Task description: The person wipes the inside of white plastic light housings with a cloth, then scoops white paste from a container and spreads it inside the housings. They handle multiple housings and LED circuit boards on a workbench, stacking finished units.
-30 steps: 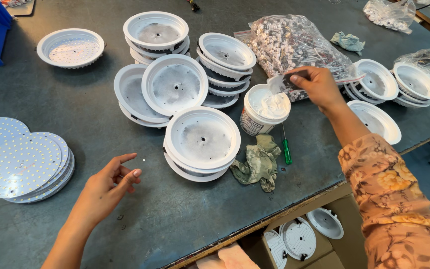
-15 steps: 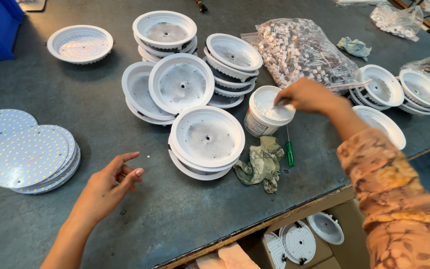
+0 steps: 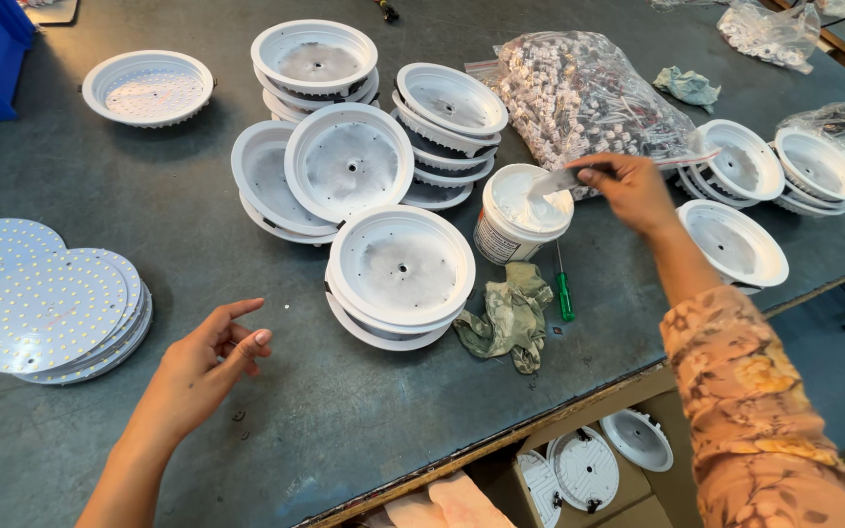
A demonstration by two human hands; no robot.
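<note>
The right hand [image 3: 633,191] grips a flat scraper [image 3: 557,182] over the white tub [image 3: 520,227] of paste, mid-bench [image 3: 344,411]. The left hand [image 3: 209,354] rests near, fingers open, holding nothing, close to the white dish [image 3: 401,264]. Paste could drip onto the bench, or the tub might tip if pushed hard

The right arm wears a long sleeve [image 3: 755,411] of orange-tan cloth printed with pale and dark flowers; it ends in a loose cuff above the wrist. The right hand [image 3: 628,191] is bare, without a glove. The left hand [image 3: 202,357] and its forearm are bare, with no sleeve showing.
</note>
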